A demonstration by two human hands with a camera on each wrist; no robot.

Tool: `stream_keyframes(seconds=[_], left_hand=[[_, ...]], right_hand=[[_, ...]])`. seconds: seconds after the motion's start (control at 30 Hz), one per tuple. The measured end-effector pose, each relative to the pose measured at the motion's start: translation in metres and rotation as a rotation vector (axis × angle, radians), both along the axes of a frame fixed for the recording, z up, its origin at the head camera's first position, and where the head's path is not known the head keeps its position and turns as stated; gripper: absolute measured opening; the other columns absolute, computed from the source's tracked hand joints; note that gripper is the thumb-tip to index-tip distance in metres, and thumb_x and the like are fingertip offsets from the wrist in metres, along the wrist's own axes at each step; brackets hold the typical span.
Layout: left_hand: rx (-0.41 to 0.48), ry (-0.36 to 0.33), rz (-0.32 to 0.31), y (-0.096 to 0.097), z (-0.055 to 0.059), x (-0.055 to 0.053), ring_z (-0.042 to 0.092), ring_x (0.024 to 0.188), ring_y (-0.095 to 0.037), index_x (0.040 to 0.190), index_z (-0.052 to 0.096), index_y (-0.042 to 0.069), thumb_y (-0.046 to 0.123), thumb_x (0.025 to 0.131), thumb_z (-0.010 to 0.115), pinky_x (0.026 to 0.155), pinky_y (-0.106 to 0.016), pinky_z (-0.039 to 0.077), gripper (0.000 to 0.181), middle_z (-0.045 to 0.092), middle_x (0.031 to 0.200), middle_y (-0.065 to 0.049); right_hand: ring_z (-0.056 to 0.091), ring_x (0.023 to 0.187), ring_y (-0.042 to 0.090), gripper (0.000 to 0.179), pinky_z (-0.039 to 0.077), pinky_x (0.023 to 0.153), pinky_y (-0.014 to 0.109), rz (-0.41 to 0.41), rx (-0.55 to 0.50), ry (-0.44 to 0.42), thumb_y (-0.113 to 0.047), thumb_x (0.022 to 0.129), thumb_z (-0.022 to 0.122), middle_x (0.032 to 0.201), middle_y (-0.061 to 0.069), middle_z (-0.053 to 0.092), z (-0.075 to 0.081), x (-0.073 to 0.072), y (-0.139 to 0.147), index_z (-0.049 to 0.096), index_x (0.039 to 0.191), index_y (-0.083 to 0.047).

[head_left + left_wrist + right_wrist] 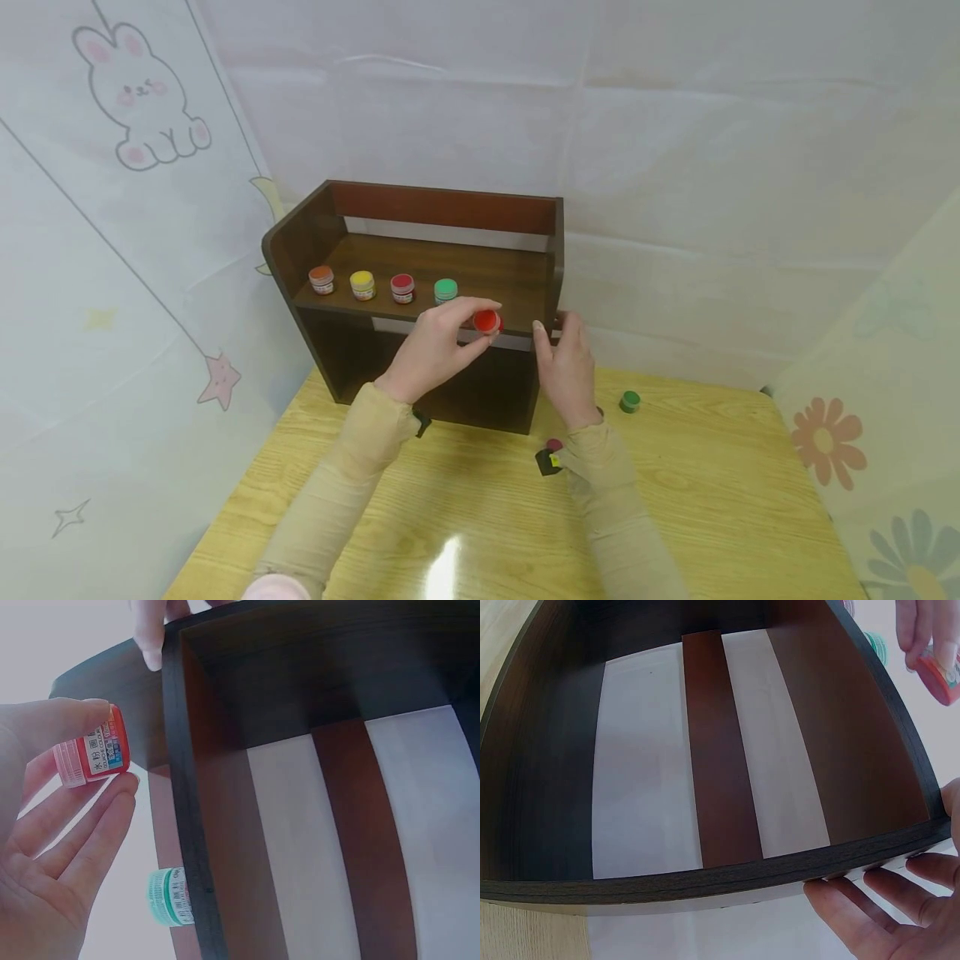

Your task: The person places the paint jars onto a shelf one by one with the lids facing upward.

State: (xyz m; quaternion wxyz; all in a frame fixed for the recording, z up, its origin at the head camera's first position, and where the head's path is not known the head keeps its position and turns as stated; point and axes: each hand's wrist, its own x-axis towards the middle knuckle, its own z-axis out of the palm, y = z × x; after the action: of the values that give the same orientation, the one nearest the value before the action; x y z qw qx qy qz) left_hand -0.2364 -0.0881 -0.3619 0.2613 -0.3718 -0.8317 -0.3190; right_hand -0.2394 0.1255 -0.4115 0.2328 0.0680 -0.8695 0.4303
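My left hand (432, 348) pinches a small red gouache jar (487, 322) between thumb and fingers, in front of the shelf's upper board near its right end. In the left wrist view the jar (103, 750) lies on its side, its label showing. My right hand (567, 375) holds the right side panel of the dark wooden shelf (495, 265), thumb at the front edge and fingers on the outer side. On the upper board stand an orange jar (322, 281), a yellow jar (362, 286), a dark red jar (402, 289) and a green jar (446, 291), in a row.
The shelf stands on a wooden table (480, 500) against a pale sheet backdrop. Right of it lies a dark green jar (630, 402). Beside my right wrist another dark reddish lid (554, 445) shows, partly hidden by the wrist camera.
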Motion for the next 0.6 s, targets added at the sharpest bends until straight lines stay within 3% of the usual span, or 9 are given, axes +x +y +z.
stream_keyframes(seconds=[0.3,0.6], left_hand=[[0.001,0.022,0.012,0.002,0.008,-0.015,0.065,0.108,-0.018,0.122,0.067,0.005,0.003,0.085,0.082,0.096,-0.028,0.052,0.04,0.065,0.121,-0.007],[-0.018,0.041,0.07,0.007,0.01,-0.022,0.066,0.104,-0.02,0.122,0.068,0.005,0.001,0.085,0.081,0.093,-0.03,0.054,0.04,0.065,0.117,-0.007]], right_hand=[[0.061,0.088,0.041,0.046,0.053,0.076,0.054,-0.003,-0.004,0.002,-0.035,0.106,0.056,0.116,0.022,0.054,-0.001,0.0,0.0,0.047,0.13,0.004],[0.06,0.092,0.04,0.048,0.053,0.079,0.054,-0.002,-0.015,-0.016,-0.037,0.106,0.055,0.118,0.022,0.053,-0.002,-0.001,0.0,0.046,0.131,0.003]])
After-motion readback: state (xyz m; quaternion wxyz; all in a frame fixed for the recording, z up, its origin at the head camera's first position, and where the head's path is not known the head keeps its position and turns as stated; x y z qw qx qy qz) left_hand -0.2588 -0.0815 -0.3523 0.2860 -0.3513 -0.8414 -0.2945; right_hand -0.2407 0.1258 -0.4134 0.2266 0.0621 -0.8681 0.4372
